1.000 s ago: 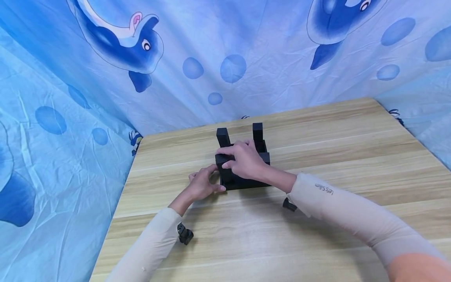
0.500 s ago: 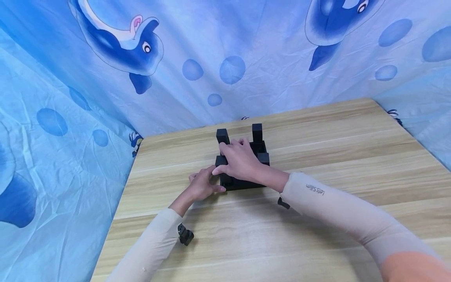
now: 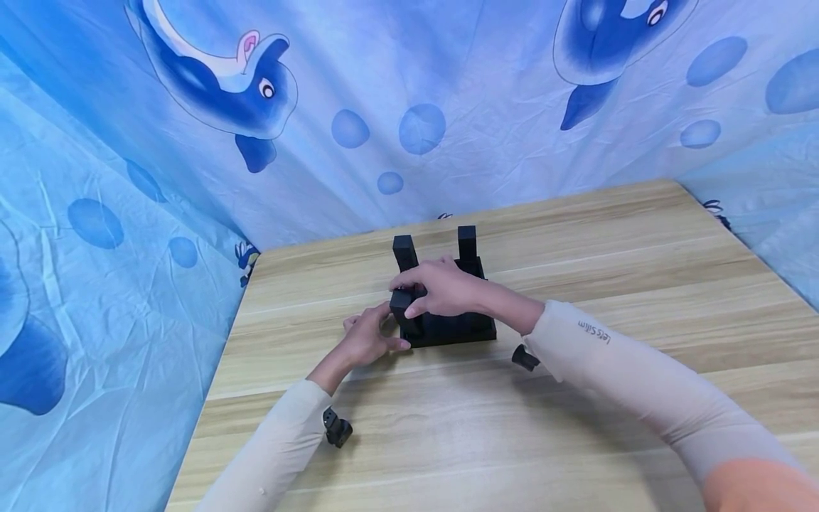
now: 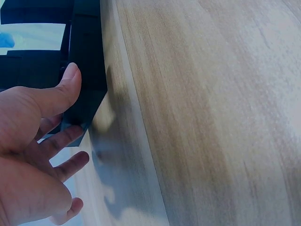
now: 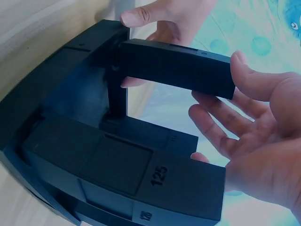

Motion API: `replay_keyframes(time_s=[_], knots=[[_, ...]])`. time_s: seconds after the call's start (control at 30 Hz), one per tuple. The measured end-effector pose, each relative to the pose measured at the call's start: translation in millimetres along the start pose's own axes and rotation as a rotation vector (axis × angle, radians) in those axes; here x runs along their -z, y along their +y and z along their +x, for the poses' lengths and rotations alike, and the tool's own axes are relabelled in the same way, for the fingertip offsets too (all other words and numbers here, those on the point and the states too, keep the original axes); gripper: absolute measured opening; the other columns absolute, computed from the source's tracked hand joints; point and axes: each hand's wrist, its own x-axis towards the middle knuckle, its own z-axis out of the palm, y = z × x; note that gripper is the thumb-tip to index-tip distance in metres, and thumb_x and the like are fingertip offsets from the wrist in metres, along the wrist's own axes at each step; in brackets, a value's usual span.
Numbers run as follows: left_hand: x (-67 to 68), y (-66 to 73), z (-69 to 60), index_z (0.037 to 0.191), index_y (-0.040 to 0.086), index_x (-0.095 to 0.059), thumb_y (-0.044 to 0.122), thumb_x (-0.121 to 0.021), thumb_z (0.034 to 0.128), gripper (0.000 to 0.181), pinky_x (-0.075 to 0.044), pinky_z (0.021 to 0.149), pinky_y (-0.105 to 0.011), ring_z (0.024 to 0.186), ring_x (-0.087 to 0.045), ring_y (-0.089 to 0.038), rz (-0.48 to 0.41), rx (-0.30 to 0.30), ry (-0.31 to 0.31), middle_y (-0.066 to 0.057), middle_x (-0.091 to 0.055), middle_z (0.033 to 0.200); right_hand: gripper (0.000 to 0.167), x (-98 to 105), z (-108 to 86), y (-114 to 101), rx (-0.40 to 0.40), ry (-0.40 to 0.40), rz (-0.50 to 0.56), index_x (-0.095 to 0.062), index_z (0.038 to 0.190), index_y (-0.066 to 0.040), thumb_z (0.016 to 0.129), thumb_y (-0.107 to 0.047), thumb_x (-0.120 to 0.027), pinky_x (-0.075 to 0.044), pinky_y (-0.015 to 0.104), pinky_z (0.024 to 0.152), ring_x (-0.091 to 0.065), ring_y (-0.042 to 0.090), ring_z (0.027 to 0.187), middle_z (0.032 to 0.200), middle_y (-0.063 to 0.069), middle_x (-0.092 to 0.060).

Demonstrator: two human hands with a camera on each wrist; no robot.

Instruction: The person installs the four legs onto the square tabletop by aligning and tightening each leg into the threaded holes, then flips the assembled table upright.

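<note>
A black base (image 3: 449, 331) with upright square posts stands on the wooden table. My left hand (image 3: 367, 336) holds its front left corner, thumb at the front edge. In the left wrist view the thumb rests on the base (image 4: 88, 56), while some fingers are spread below it. My right hand (image 3: 444, 288) pinches the top of the front left post (image 5: 176, 67) between thumb and fingers. Two back posts (image 3: 404, 250) rise behind it. A nearer post (image 5: 117, 167) carries the marking "125" in the right wrist view. In the head view, my right hand and forearm hide the front right post.
The wooden table (image 3: 576, 270) extends around the base on all sides. A blue cloth (image 3: 486, 128) with dolphins hangs at the back and sides. Small black wrist cameras (image 3: 337, 427) stick out below both sleeves.
My right hand turned with its fingers reaching over toward the back half a second ago, then came back round the front left post. The left hand stays at the corner.
</note>
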Motion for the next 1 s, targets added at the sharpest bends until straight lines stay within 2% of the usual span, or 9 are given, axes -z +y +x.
replay_keyframes(time_s=[0.1,0.17,0.27,0.43,0.6,0.73,0.83,0.9,1.0], knots=[[-0.3,-0.1,-0.5,0.138,0.022,-0.053,0.022,-0.084,0.0740,0.071,-0.013,0.092,-0.056,0.129,-0.046,-0.029,0.001,0.006,-0.002,-0.003,-0.053,0.140,0.034,-2,1.6,0,-0.012,0.025,0.004,-0.065,0.115,-0.016,0.084,-0.027,-0.075,-0.023,0.050,0.098,-0.059,0.012,0.092,0.090,-0.008,-0.067],[-0.5,-0.4,-0.7,0.137,0.022,-0.053,0.022,-0.084,0.0745,0.070,-0.013,0.092,-0.056,0.128,-0.047,-0.029,0.003,0.006,-0.004,-0.004,-0.055,0.139,0.030,-4,3.1,0,-0.039,0.046,-0.027,-0.063,0.103,-0.015,0.083,-0.034,-0.076,-0.025,0.048,0.095,-0.058,0.011,0.083,0.081,-0.008,-0.064],[-0.6,-0.9,-0.5,0.134,0.020,-0.054,0.023,-0.083,0.0750,0.066,-0.014,0.092,-0.057,0.126,-0.049,-0.029,0.008,-0.001,-0.007,-0.004,-0.057,0.136,0.039,-8,5.4,0,-0.084,0.065,-0.097,-0.055,0.094,-0.015,0.081,-0.047,-0.074,-0.027,0.047,0.092,-0.054,0.012,0.073,0.072,-0.006,-0.059],[-0.1,-0.3,-0.7,0.123,0.019,-0.059,0.025,-0.084,0.0741,0.056,-0.016,0.093,-0.058,0.120,-0.053,-0.028,0.033,0.011,0.002,-0.003,-0.060,0.131,0.050,-11,8.2,0,-0.130,0.059,-0.182,-0.052,0.094,-0.013,0.081,-0.060,-0.066,-0.029,0.048,0.094,-0.053,0.014,0.066,0.067,-0.002,-0.054],[0.3,-0.2,-0.3,0.125,0.019,-0.059,0.025,-0.084,0.0744,0.056,-0.015,0.094,-0.058,0.122,-0.052,-0.028,0.036,0.018,-0.003,-0.003,-0.059,0.134,0.049,-5,7.2,0,-0.124,0.025,-0.166,-0.055,0.102,-0.014,0.083,-0.058,-0.066,-0.029,0.047,0.093,-0.055,0.015,0.078,0.079,-0.002,-0.058],[0.4,-0.3,0.3,0.131,0.020,-0.056,0.024,-0.084,0.0742,0.064,-0.014,0.094,-0.057,0.127,-0.048,-0.029,0.019,0.015,-0.005,-0.005,-0.056,0.136,0.053,2,4.3,-1,-0.053,-0.021,-0.110,-0.056,0.129,-0.017,0.086,-0.043,-0.070,-0.024,0.049,0.100,-0.056,0.016,0.108,0.114,-0.002,-0.064],[0.1,-0.6,1.1,0.132,0.021,-0.056,0.024,-0.084,0.0740,0.064,-0.013,0.094,-0.057,0.130,-0.046,-0.029,0.014,0.016,-0.008,-0.006,-0.056,0.136,0.055,6,3.3,-1,0.013,-0.036,-0.097,-0.054,0.137,-0.019,0.087,-0.031,-0.072,-0.021,0.050,0.104,-0.052,0.016,0.122,0.132,-0.003,-0.058],[-0.2,-1.1,1.6,0.131,0.022,-0.057,0.025,-0.084,0.0741,0.063,-0.013,0.094,-0.056,0.130,-0.046,-0.028,0.018,0.023,-0.010,-0.005,-0.057,0.136,0.050,6,3.4,-1,0.044,-0.027,-0.097,-0.058,0.134,-0.018,0.087,-0.027,-0.072,-0.021,0.049,0.103,-0.052,0.016,0.122,0.133,-0.005,-0.058],[-0.1,-1.0,1.5,0.132,0.022,-0.056,0.026,-0.084,0.0741,0.065,-0.013,0.095,-0.056,0.130,-0.046,-0.028,0.026,0.025,-0.008,-0.005,-0.056,0.137,0.039,3,4.3,0,0.071,0.019,-0.108,-0.066,0.122,-0.018,0.085,-0.029,-0.073,-0.024,0.047,0.100,-0.058,0.014,0.112,0.121,-0.006,-0.065]])
